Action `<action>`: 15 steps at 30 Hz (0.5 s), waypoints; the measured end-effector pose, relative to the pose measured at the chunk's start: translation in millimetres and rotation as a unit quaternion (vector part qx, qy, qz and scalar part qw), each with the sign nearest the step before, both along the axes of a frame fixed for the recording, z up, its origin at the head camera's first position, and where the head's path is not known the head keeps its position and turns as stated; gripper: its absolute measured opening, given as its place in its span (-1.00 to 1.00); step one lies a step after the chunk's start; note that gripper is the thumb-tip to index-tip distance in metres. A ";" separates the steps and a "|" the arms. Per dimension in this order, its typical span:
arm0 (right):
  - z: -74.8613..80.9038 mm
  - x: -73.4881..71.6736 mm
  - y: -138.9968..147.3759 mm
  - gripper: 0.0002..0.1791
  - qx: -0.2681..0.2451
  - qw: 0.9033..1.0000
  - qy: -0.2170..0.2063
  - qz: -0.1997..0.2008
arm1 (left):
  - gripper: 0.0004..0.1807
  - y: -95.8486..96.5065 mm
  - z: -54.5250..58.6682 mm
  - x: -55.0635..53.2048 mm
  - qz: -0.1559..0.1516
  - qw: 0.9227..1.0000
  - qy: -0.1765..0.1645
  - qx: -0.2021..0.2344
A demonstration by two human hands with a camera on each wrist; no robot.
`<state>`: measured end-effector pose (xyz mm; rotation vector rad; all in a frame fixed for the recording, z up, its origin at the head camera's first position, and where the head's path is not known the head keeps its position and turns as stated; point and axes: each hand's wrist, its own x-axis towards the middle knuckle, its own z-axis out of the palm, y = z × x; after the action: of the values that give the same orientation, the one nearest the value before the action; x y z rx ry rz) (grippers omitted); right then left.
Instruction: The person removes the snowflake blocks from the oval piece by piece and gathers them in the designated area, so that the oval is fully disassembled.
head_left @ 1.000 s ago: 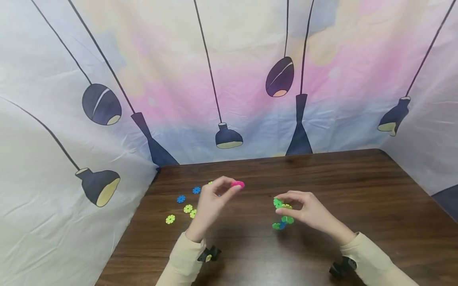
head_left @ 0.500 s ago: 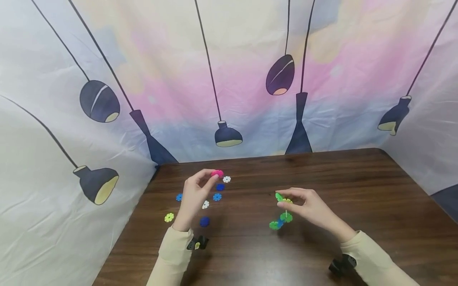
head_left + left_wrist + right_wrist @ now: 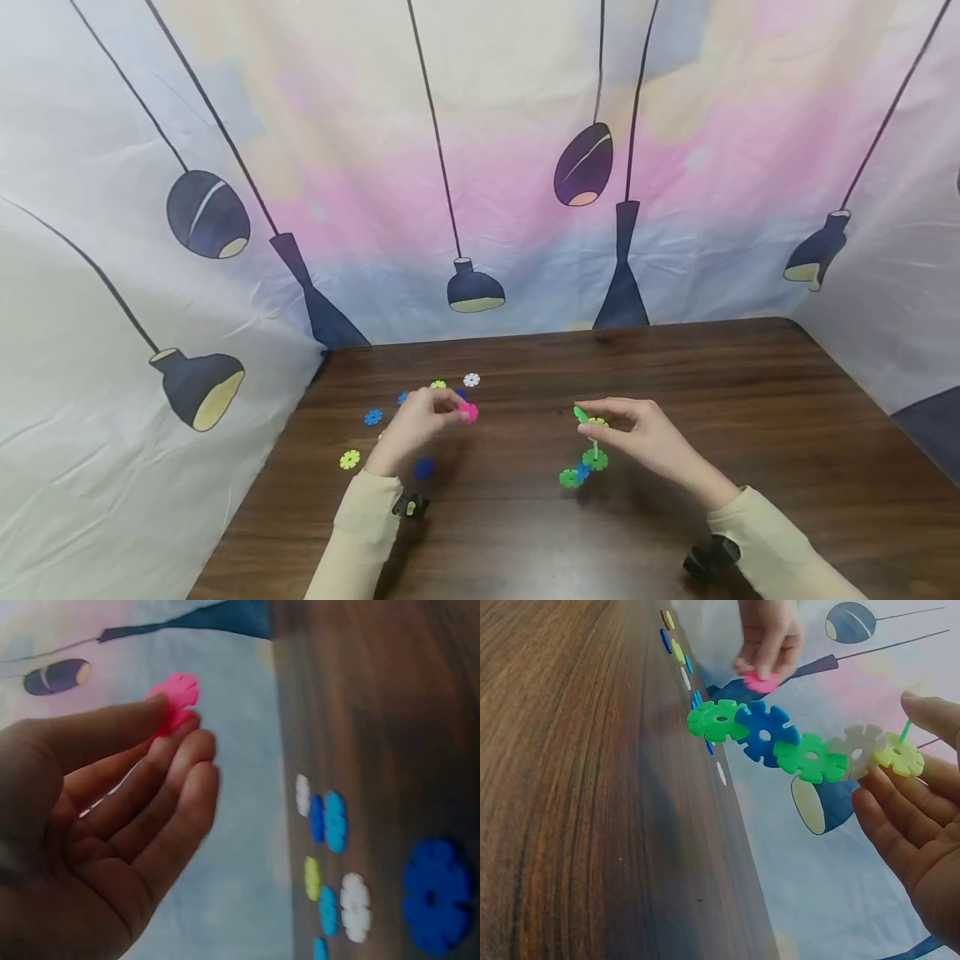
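In the head view my left hand [image 3: 416,425] pinches a pink notched snowflake disc [image 3: 470,412] between thumb and fingertips, above the table. The left wrist view shows the thumb pressed on the pink disc, the other fingers loosely bent. Over to the right, my right hand [image 3: 637,425] holds one end of a chain of interlocked snowflake discs. From that end the chain runs through a green disc [image 3: 581,413] seen nearly edge-on, a yellow disc [image 3: 900,756], a white disc [image 3: 857,752], another green disc [image 3: 812,757], a blue disc [image 3: 765,735] and a last green disc [image 3: 717,720].
Loose snowflake discs lie on the left of the brown wooden table [image 3: 510,533], among them a yellow one [image 3: 349,459], a dark blue one [image 3: 424,468], a light blue one [image 3: 373,417] and a white one [image 3: 471,380]. A patterned cloth [image 3: 360,150] hangs behind the table.
My left hand has moved left with the pink disc, first away from me, then back nearer. The right hand has stayed almost in place, its chain hanging slightly differently.
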<state>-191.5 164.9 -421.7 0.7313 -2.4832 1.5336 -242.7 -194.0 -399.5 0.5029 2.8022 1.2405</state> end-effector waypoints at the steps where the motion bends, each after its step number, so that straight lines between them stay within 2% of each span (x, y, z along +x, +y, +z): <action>1: 0.0 -0.4 -0.3 -0.56 0.000 1.000 0.000 0.000 | -0.93 -2.2 -3.3 -1.5 -0.010 1.000 -0.012 -0.005; 4: -0.3 -0.9 -0.8 -0.57 0.004 1.000 0.001 -0.002 | -0.90 -8.4 -12.8 -5.6 -0.028 0.999 -0.037 -0.023; 15: 1.6 -1.3 1.7 -0.58 0.021 1.000 0.010 -0.019 | -0.95 -12.0 -28.9 -12.5 -0.049 0.995 -0.053 -0.070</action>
<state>-192.9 166.6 -420.2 0.6981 -2.5062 1.4595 -255.2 -206.0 -428.4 0.5432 2.7150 1.0118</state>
